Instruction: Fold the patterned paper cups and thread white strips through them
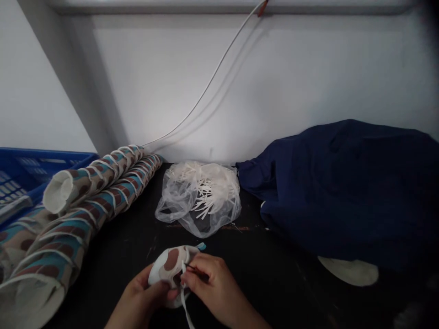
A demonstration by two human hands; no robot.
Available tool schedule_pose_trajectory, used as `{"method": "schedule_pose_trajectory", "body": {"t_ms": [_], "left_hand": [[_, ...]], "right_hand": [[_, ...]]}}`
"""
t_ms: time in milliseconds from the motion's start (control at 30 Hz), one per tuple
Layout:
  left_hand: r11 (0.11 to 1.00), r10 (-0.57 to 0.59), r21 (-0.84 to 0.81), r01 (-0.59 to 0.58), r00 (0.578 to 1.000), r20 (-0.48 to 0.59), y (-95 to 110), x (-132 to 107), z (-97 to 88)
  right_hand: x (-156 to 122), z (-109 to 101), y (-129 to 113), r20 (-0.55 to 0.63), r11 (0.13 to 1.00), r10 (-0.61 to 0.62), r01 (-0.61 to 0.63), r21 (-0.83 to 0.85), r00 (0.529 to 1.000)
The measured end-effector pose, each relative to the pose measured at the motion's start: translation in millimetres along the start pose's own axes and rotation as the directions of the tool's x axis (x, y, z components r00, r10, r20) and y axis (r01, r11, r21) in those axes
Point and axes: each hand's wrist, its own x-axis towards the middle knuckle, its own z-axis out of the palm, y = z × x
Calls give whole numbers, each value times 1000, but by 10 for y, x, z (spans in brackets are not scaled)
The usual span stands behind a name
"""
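My left hand (146,292) is closed on the edge of a small cup-shaped fabric piece (168,265), cream with brown dots and a pale lining. A short blue tab (201,246) sticks out at its far side. My right hand (214,283) is closed at the piece's right side, pinching a narrow white strip (184,301) whose loose end hangs toward me. A thin dark tool (195,269) also lies in the right fingers, its tip at the strip; its kind is partly hidden.
Long stacks of nested dotted fabric cups (113,196) lie at the left, beside a blue plastic crate (61,157). A clear bag of white strips (206,196) sits ahead on the black table (274,283). Dark blue cloth (343,192) covers the right, a pale rounded piece (350,271) showing beneath.
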Motion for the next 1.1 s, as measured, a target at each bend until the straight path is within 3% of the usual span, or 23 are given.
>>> {"method": "schedule_pose_trajectory", "body": {"t_ms": [100, 267, 467, 633, 900, 1100], "left_hand": [[1000, 6, 2, -6, 1000, -3, -57, 22, 1], [982, 130, 137, -130, 991, 11, -146, 69, -70], [955, 162, 250, -161, 987, 18, -167, 99, -129], [933, 199, 315, -176, 979, -42, -195, 132, -135], [932, 190, 333, -140, 974, -121, -175, 49, -26], [933, 197, 330, -147, 973, -124, -213, 77, -47]], "right_hand": [[-11, -34, -27, 72, 996, -28, 34, -77, 997], [-19, -82, -39, 146, 990, -56, 74, -121, 988], [-26, -85, -73, 153, 988, -71, 91, -124, 986], [-22, -43, -83, 134, 991, -71, 85, -101, 988], [-35, -23, -52, 108, 991, -49, 61, -115, 993], [-51, -23, -48, 106, 991, -58, 70, -117, 993]]}}
